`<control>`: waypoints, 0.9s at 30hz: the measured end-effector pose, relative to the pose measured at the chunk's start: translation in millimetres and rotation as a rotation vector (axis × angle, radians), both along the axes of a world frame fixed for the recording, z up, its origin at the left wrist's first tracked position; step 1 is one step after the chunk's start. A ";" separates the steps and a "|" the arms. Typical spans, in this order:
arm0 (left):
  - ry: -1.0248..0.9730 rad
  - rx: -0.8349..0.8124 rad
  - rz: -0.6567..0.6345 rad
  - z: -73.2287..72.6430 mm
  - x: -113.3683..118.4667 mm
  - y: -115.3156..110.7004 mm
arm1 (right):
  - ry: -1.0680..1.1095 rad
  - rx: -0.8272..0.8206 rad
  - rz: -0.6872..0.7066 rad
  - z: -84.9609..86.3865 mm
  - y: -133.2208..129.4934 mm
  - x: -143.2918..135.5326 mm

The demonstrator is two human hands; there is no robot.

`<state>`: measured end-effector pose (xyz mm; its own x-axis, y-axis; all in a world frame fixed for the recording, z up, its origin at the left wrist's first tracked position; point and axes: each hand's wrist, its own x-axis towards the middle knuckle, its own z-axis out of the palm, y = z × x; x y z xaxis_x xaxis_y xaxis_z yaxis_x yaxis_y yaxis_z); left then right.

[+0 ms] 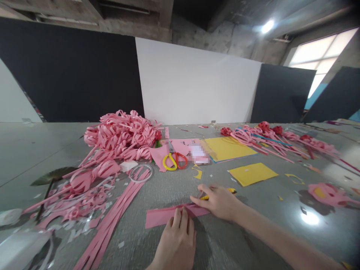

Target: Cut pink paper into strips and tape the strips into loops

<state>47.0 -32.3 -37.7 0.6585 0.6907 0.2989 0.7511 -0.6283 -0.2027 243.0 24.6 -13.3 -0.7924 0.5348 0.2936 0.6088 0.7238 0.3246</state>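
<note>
A folded-looking pink paper strip (159, 217) lies crosswise on the grey surface in front of me. My left hand (180, 238) presses its fingertips down on the middle of the strip, fingers held together. At the strip's right end is my right hand (218, 200), closed around a yellow and black cutter (232, 191), its forefinger pointing left over the paper. The cutter's blade is too small to make out. Beyond the hands, yellow and red scissors (174, 161) rest on pink paper (159, 155). Long pink strips (112, 221) lie to the left.
A heap of curled pink paper (120, 133) stands at the back left, with scraps nearer. Behind the right hand are a yellow sheet (253, 173) and a larger yellow sheet (229, 149). Pink paper flowers (326, 193) lie right. A clear tape roll (131, 176) sits left of the scissors.
</note>
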 end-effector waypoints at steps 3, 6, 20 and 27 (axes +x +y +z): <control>0.002 0.016 -0.012 0.9 0.4 -0.1 | -0.066 0.017 -0.014 0.8 -1.9 -2.0; 0.001 0.035 -0.014 0.2 0.9 -0.3 | -0.100 0.023 -0.036 2.5 -3.6 -3.6; -0.004 0.028 0.025 0.7 1.4 -1.4 | -0.076 0.053 -0.014 -1.8 -2.8 -5.8; 0.021 0.044 0.025 4.1 2.1 -1.0 | -0.090 0.014 -0.040 -0.3 -2.0 -5.9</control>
<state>49.1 -33.3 -33.7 0.6479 0.6931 0.3159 0.7615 -0.5997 -0.2460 237.1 22.6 -13.6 -0.7941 0.5628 0.2295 0.6048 0.6947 0.3893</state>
